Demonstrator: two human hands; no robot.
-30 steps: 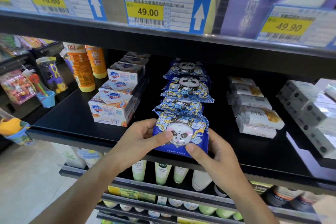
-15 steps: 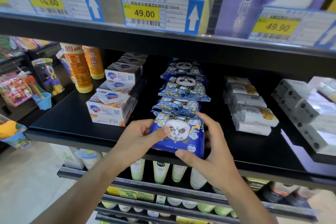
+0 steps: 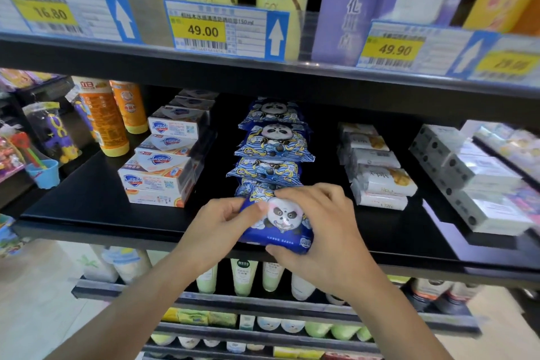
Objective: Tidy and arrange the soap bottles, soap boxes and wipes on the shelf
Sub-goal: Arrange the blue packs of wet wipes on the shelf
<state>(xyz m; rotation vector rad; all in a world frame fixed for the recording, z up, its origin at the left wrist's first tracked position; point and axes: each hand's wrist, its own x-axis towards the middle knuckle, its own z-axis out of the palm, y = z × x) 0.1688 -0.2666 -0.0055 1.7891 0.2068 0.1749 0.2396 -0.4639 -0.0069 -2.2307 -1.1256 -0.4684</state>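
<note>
- Left hand (image 3: 217,226): fingers curled and bunched, thumb pressed onto the top face of a blue plastic wipes pack printed with a white panda face (image 3: 280,223), pinching its left upper edge.
- Right hand (image 3: 323,228): fingers (image 3: 304,193) bent over the pack's far edge and right side, thumb (image 3: 280,251) hooked under the near bottom edge, so clamped round the pack.
- Front pack: gripped between both hands at the front lip of the black shelf board (image 3: 96,202), tilted with its face upward, at the near end of a row of matching blue panda wipes packs (image 3: 274,143) running back toward the shelf's rear; touching the next pack or just apart, cannot tell.
- Left of the row: stacked white-and-orange cardboard soap boxes with a blue shield logo (image 3: 159,181), then orange plastic bottles (image 3: 109,120) standing upright.
- Right of the row: white wrapped soap packs (image 3: 380,181) lying in a column, and grey-white boxes (image 3: 473,175) well to the right.
- Above: yellow price tag reading 49.00 (image 3: 203,31) on the upper shelf edge.
</note>
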